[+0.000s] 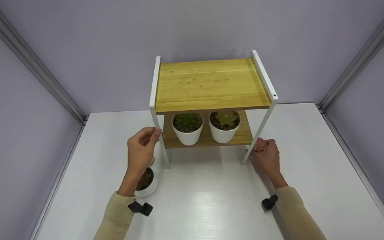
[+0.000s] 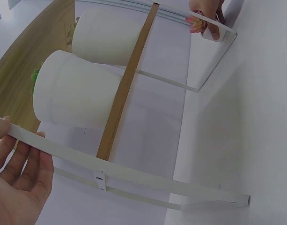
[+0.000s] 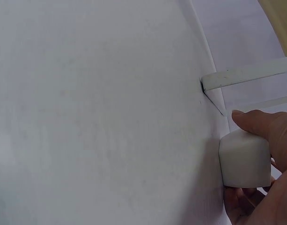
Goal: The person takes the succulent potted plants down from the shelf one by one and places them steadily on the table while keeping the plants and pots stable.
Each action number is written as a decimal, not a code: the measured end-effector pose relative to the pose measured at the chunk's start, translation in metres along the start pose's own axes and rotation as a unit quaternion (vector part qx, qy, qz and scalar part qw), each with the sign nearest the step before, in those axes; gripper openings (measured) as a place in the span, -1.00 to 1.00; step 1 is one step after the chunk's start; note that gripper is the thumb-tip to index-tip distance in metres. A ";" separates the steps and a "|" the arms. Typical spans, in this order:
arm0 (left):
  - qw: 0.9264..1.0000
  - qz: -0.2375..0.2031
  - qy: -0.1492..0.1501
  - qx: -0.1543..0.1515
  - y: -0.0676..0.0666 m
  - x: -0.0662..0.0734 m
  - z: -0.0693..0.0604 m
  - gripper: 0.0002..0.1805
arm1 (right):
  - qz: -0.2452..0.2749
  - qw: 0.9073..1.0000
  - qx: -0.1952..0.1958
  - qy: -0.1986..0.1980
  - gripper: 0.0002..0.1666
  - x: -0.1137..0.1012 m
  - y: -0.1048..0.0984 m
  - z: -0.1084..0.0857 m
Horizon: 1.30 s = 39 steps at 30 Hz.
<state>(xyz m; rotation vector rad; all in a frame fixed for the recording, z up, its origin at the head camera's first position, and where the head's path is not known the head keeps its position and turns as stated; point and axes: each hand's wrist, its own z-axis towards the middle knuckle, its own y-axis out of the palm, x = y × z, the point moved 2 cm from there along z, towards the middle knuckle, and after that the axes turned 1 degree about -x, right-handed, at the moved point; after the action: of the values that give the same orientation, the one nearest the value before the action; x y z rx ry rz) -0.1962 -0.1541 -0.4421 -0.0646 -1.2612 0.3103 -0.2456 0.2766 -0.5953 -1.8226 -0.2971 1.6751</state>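
My left hand (image 1: 140, 151) holds the left front post of a two-tier plant shelf (image 1: 212, 86), thumb on one side and fingers on the other. My right hand (image 1: 268, 158) grips a small white pot (image 3: 245, 159) beside the shelf's right leg. A reddish succulent (image 1: 259, 145) grows in that pot. In the right wrist view, the pot's base is at the white table surface; whether it touches is unclear. On the lower tier stand two white pots, one with a dark green succulent (image 1: 187, 122), the other with a pale green succulent (image 1: 226, 118).
A white pot with a brownish plant (image 1: 147, 183) stands on the white table (image 1: 198, 206), partly behind my left wrist. Part of another white object (image 1: 152, 160) shows behind it. Pale panels (image 1: 112, 50) enclose the table at the back and sides.
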 end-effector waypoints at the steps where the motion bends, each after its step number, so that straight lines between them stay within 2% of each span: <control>1: 1.000 0.000 0.002 -0.001 0.000 0.000 0.000 -0.71 | 0.000 1.000 0.001 -0.004 -0.33 0.000 0.000 0.000; 5: 1.000 0.002 0.003 -0.002 0.000 -0.001 -0.001 -0.70 | 0.002 1.000 0.003 -0.016 -0.29 0.001 0.000 0.000; 16: 1.000 -0.002 0.006 0.000 0.000 -0.001 -0.001 -0.78 | 0.000 1.000 -0.003 -0.006 -0.26 0.000 -0.001 0.000; 25: 1.000 -0.003 0.009 -0.001 0.000 -0.001 0.000 -0.79 | 0.000 1.000 -0.001 -0.018 -0.11 -0.003 -0.002 -0.004; 31: 1.000 -0.016 0.010 -0.002 0.000 0.000 -0.001 -0.79 | 0.020 0.999 -0.002 -0.027 -0.05 -0.004 -0.003 -0.006; 39: 1.000 -0.024 0.012 -0.004 0.001 0.000 -0.001 -0.79 | 0.028 0.999 -0.006 -0.017 0.06 -0.005 -0.005 -0.008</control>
<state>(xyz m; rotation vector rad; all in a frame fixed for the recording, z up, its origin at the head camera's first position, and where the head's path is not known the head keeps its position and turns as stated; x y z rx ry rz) -0.1954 -0.1534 -0.4425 -0.0456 -1.2379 0.2616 -0.2378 0.2756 -0.5887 -1.8291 -0.2736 1.7484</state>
